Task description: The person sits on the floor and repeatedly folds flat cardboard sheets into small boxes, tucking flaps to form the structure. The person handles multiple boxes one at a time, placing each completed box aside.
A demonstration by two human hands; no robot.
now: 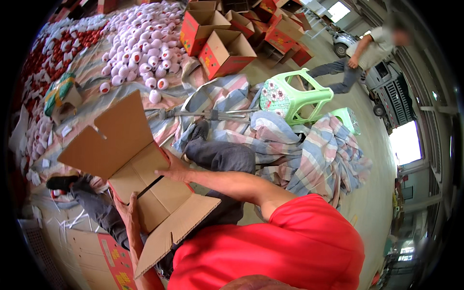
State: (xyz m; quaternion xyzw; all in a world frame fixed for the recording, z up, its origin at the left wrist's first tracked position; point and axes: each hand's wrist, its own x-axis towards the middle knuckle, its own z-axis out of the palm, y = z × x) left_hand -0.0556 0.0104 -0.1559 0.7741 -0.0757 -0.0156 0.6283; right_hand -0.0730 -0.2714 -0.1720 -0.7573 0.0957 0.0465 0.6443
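Observation:
An unfolded cardboard box (166, 197) lies across my lap, its brown inside facing up. One large slotted flap (112, 137) stands up at the far end, and another flap (180, 231) leans out at the near end. A dark gap runs across the box between its inner panels. My left hand (129, 215) is closed on the left side wall, thumb over the inside. On the opposite wall my right hand (175, 167) grips the edge, its thumb inside and its other fingers partly hidden behind the cardboard.
Net-wrapped fruit (150, 48) is heaped at the far left on a striped sheet (212, 92). Open red boxes (226, 55) stand beyond. A green plastic stool (309, 94) lies tipped at the right; a person (360, 63) walks behind it. Flattened cardboard (94, 256) lies lower left.

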